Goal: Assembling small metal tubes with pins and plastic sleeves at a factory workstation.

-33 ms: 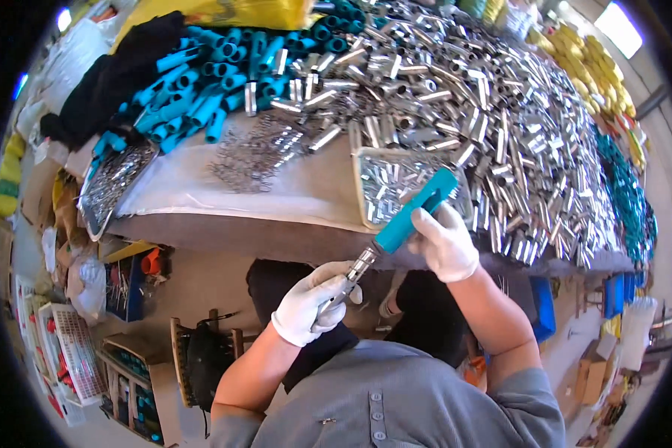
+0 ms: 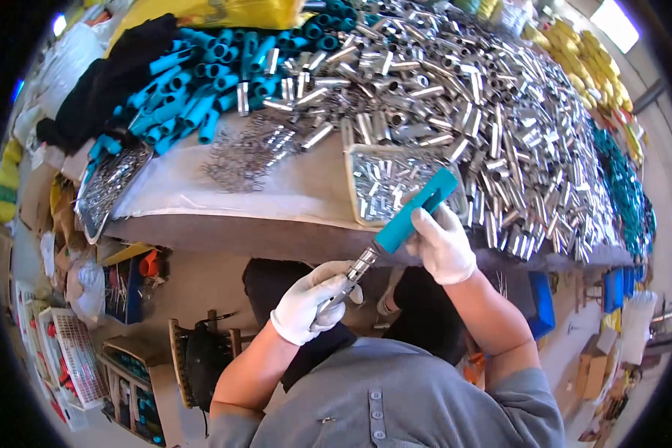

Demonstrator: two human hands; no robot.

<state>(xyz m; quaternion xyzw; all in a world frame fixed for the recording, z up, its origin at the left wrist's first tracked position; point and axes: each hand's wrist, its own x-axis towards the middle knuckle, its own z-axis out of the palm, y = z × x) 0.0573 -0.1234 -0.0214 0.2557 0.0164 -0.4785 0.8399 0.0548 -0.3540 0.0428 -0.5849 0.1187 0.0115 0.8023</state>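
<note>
In front of my body I hold a teal plastic tube (image 2: 405,224) with a long slot, tilted up to the right. My gloved right hand (image 2: 446,248) closes round its upper part, thumb near the slot. A ridged silver metal shaft (image 2: 361,264) meets the tube's lower end in line with it. My gloved left hand (image 2: 310,305) is wrapped round the shaft's lower part, hiding some of it. Behind the tube's upper end stands a pale tray (image 2: 353,196) with many small shiny metal pieces.
Silver metal tubes (image 2: 493,149) are heaped across the table's right side. Teal tubes (image 2: 194,104) lie piled at the back left, beside a black cloth (image 2: 101,93). Thin wire-like metal parts (image 2: 235,160) lie nearer. A metal-filled tray (image 2: 89,224) stands at left; a chair (image 2: 201,362) is below.
The table and its contents sit slightly further left in the view. Both hands keep the same grip on the tube and shaft.
</note>
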